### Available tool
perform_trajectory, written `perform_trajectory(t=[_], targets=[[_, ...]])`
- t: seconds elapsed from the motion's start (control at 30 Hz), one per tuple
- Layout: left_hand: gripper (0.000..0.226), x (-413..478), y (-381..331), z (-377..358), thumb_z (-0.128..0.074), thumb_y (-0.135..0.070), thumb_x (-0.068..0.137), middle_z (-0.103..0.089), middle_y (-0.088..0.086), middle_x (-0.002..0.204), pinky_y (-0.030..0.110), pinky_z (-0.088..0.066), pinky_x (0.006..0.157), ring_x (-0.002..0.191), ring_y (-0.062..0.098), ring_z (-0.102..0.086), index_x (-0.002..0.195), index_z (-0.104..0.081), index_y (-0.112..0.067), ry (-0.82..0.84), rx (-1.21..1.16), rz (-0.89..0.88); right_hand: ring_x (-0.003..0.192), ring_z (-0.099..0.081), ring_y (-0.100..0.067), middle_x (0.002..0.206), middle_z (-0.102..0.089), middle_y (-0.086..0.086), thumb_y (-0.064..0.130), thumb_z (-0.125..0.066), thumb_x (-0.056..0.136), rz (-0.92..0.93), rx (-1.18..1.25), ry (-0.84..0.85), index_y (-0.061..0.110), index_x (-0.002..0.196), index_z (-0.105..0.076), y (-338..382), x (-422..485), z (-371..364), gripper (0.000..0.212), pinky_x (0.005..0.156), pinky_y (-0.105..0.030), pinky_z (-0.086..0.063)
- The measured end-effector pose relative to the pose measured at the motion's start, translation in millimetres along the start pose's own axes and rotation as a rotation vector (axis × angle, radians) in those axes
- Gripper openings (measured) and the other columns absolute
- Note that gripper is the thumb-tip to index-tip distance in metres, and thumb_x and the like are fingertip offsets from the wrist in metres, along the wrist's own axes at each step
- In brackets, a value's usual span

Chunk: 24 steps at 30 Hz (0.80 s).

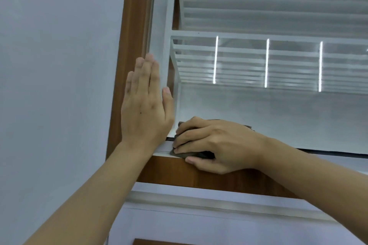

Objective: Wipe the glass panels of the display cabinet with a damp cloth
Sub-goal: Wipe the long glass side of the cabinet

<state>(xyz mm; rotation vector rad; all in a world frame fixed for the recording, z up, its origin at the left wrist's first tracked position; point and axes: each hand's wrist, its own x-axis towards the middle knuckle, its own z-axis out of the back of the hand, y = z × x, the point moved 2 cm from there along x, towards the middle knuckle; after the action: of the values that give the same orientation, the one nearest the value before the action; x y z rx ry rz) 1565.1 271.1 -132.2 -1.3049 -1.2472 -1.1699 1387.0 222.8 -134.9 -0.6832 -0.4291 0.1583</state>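
Note:
The display cabinet has a brown wooden frame (131,32) and a glass panel (268,109) that reflects ceiling light strips. My left hand (146,103) lies flat with straight fingers against the frame's left upright, at the edge of the glass. My right hand (215,143) grips a dark grey cloth (196,154) and presses it into the panel's bottom-left corner, on the lower track. Most of the cloth is hidden under my fingers; a bit shows behind the knuckles.
A plain grey wall (55,85) fills the left side. White shelves (258,38) show behind the glass. Below the wooden bottom rail (199,177) runs a silver metal strip (199,203) over a pale lower panel.

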Motion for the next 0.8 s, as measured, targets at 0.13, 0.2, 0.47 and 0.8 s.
perform_trajectory(t=[0.13, 0.2, 0.47, 0.8], targets=[[0.057, -6.6, -28.7, -15.5, -0.035, -0.024, 0.105, -0.028, 0.015, 0.166, 0.038, -0.011, 0.129, 0.157, 0.027, -0.018, 0.158, -0.031, -0.002, 0.029, -0.113, -0.074, 0.125, -0.057, -0.024, 0.120, -0.072, -0.001, 0.018, -0.067, 0.098, -0.028, 0.034, -0.046, 0.009, 0.117, -0.077, -5.8, -35.0, 9.7, 0.023, 0.102, -0.038, -0.050], [0.058, -7.2, -45.9, -23.4, -0.036, -0.024, 0.104, -0.026, 0.014, 0.167, 0.039, -0.010, 0.129, 0.158, 0.027, -0.016, 0.158, -0.030, -0.002, 0.061, -0.150, -0.087, 0.122, -0.059, -0.024, 0.117, -0.073, -0.001, 0.015, -0.068, 0.096, -0.048, 0.044, -0.073, 0.009, 0.113, -0.078, -8.5, -53.5, 15.3, 0.021, 0.099, -0.039, -0.052], [0.061, -11.3, -123.8, -50.9, -0.029, -0.033, 0.105, -0.017, 0.014, 0.170, 0.053, -0.006, 0.128, 0.159, 0.029, -0.008, 0.159, -0.028, -0.006, 0.123, -0.138, -0.109, 0.115, -0.064, -0.028, 0.108, -0.076, -0.004, 0.003, -0.074, 0.085, -0.140, 0.057, -0.167, 0.004, 0.102, -0.080, -21.3, -143.1, 40.8, 0.018, 0.096, -0.042, -0.054], [0.061, -12.0, -218.9, -80.2, -0.030, -0.032, 0.105, -0.014, 0.015, 0.170, 0.050, -0.004, 0.129, 0.159, 0.031, -0.006, 0.159, -0.028, -0.003, 0.098, -0.229, -0.160, 0.111, -0.066, -0.030, 0.101, -0.077, -0.007, -0.005, -0.076, 0.076, -0.303, 0.004, -0.242, 0.000, 0.093, -0.081, -31.0, -244.9, 71.7, 0.019, 0.097, -0.042, -0.054]])
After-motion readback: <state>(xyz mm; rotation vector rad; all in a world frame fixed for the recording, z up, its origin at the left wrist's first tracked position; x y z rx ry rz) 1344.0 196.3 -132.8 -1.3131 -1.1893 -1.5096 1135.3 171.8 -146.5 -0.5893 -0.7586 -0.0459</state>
